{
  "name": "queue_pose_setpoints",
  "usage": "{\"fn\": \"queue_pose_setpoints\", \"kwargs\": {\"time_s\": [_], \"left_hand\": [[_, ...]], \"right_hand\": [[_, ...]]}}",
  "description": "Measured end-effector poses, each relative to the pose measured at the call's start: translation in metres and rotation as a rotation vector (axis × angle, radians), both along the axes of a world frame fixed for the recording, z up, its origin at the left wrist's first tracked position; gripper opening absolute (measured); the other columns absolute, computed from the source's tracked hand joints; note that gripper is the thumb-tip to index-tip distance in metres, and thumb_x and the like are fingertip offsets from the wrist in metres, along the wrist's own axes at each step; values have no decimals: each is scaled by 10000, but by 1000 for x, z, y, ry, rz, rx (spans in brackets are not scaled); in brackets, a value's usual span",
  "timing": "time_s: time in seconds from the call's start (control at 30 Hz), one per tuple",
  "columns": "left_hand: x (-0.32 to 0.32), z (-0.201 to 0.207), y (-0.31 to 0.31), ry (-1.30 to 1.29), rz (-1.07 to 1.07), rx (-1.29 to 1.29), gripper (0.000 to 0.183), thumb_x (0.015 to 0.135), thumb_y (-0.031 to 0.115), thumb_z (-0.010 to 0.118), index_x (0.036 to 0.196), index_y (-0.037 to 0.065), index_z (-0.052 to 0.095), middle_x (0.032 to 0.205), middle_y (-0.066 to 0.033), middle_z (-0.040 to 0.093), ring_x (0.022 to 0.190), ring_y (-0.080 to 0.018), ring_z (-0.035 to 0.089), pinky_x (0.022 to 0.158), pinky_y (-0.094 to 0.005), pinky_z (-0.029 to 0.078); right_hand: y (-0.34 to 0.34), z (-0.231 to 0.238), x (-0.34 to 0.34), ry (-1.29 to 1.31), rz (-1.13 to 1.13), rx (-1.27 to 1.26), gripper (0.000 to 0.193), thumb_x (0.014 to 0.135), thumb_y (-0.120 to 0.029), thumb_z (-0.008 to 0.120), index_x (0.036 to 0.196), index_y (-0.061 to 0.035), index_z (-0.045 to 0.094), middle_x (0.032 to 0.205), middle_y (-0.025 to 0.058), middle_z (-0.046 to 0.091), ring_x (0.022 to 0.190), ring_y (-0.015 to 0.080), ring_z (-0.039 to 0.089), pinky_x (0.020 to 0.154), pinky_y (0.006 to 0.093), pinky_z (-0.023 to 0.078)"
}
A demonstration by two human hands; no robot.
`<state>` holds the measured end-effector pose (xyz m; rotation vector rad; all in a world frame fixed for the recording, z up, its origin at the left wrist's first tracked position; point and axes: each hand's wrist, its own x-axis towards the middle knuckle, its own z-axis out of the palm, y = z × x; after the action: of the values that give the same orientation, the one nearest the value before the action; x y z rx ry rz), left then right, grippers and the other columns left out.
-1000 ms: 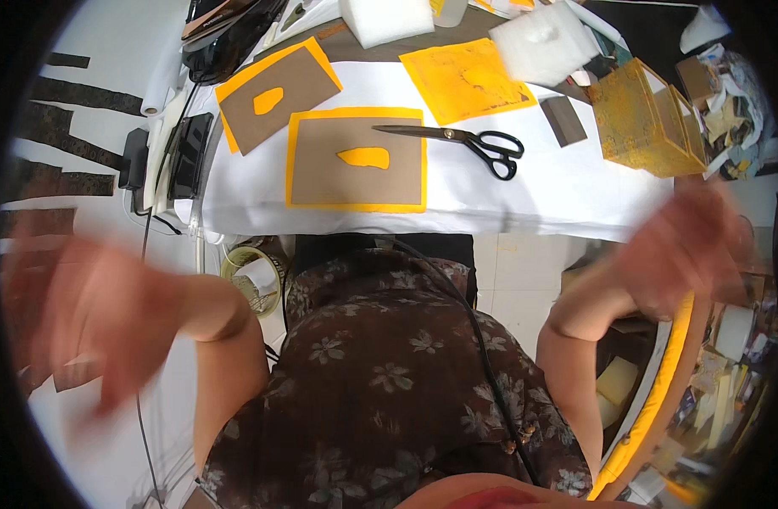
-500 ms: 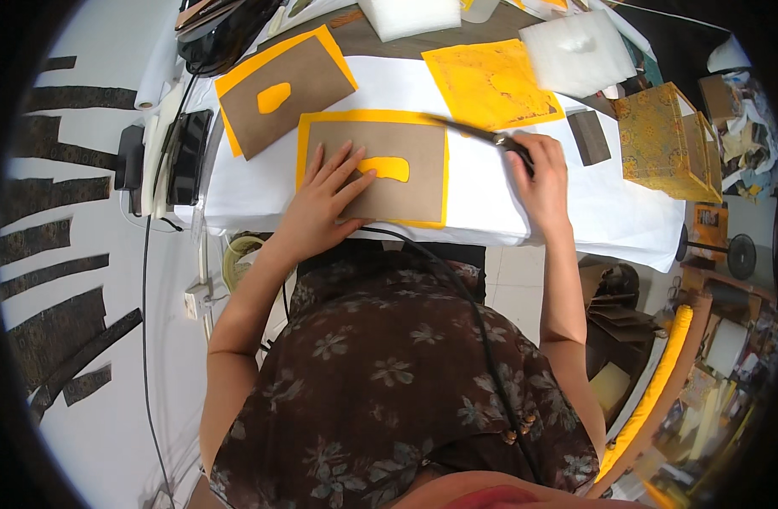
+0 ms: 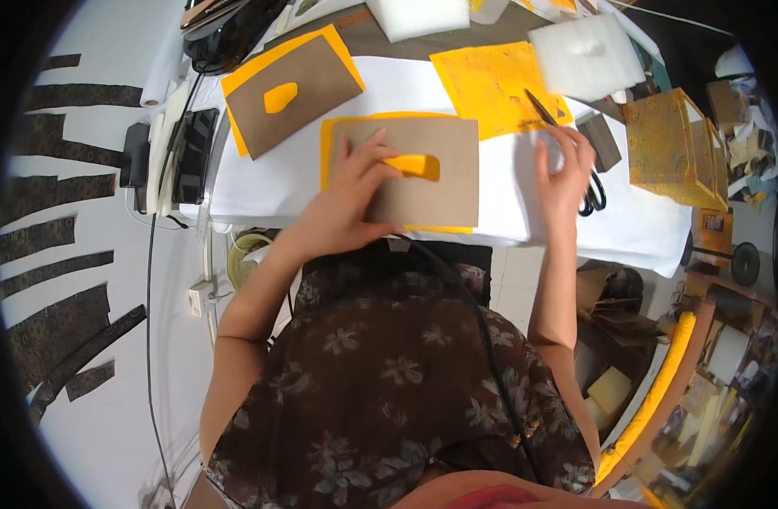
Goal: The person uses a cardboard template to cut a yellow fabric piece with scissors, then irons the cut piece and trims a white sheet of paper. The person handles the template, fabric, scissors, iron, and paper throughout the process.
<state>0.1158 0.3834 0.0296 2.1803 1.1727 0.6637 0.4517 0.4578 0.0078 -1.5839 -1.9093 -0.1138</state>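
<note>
Under my left hand (image 3: pixel 355 191) is a grey-brown board (image 3: pixel 452 191) with an oblong cut-out. The fingers curl at the cut-out and the thumb lies at the near edge, gripping the board. A yellow sheet (image 3: pixel 328 140) shows beneath it along the left, top and bottom edges, and through the opening. To the right, my right hand (image 3: pixel 565 174) has its thumb and fingers apart, with nothing between them. Black-handled scissors (image 3: pixel 594 195) lie beside and partly under it, blades pointing away over another yellow sheet (image 3: pixel 490 85).
At the far left lies a second brown board (image 3: pixel 321 89) on yellow sheeting. White foam blocks (image 3: pixel 584 55) stand at the back. A patterned golden box (image 3: pixel 669 144) sits at right, near a small dark piece (image 3: pixel 601 140). White cloth (image 3: pixel 262 199) covers the table.
The right hand has let go of the scissors, which lie turned, blades pointing away. The board under the left hand has shifted right over its yellow sheet, and the left fingers have curled.
</note>
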Motion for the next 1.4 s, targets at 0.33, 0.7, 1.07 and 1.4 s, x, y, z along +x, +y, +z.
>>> {"fn": "queue_pose_setpoints", "kwargs": {"time_s": [0.33,0.7,1.07,1.4], "left_hand": [[-106,13,76,85,354,405,592,735,172,879,1238,44,595,1300,-139,576,1236,-344,527,1075,-421,418],[-6,-10,54,75,95,128,472,896,156,708,1332,31,579,1431,-171,518,1379,-349,453,1205,-468,286],[26,-36,84,139,22,270,550,965,206,655,1444,16,463,1550,-178,408,1463,-311,356,1225,-448,237],[32,7,34,-1627,546,-449,397,1018,134,581,1398,67,487,1364,-99,582,1285,-248,553,1103,-414,437]], "right_hand": [[23,5,-78,193,437,-227,165,885,-85,680,1024,-20,738,1075,134,699,1051,325,616,946,419,485],[77,-6,-20,-79,292,-105,388,896,-225,713,1237,-45,676,1263,168,665,1247,351,575,1089,436,428],[92,-11,-47,722,256,-233,214,979,-171,666,1107,-8,720,1063,93,748,938,158,716,911,293,531],[-19,56,-127,1153,734,-604,346,1066,-221,504,1228,55,633,1175,174,698,1094,252,677,958,368,534]]}}
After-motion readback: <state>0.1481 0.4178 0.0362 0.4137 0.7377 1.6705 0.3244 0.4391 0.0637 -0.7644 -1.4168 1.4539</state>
